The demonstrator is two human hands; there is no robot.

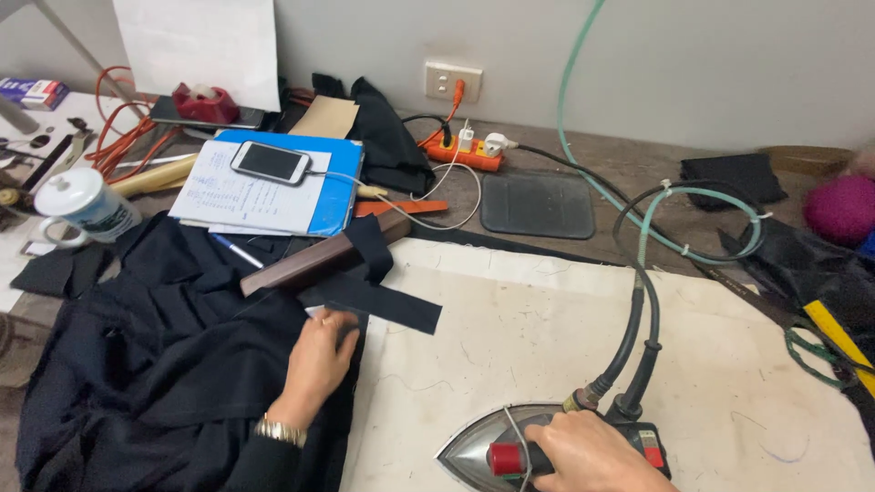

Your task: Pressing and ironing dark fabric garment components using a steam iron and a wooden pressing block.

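My left hand point(319, 360) lies flat on a pile of black fabric point(155, 364) at the left edge of the cream ironing pad point(565, 337), fingers together, pressing the cloth down. A gold bracelet sits on that wrist. My right hand point(592, 451) grips the handle of a steam iron point(510, 446) standing on the pad near the bottom edge. Black hoses point(638, 337) rise from the back of the iron. A black fabric strip point(383, 305) lies just beyond my left hand, draped over a brown wooden block point(319, 260).
A phone point(270, 162) rests on papers over a blue folder point(333, 191). A mug point(84, 208) stands at the left. An orange power strip point(460, 150), a grey mat point(538, 205), a green hose point(583, 155) and a pink ball point(838, 208) lie further back.
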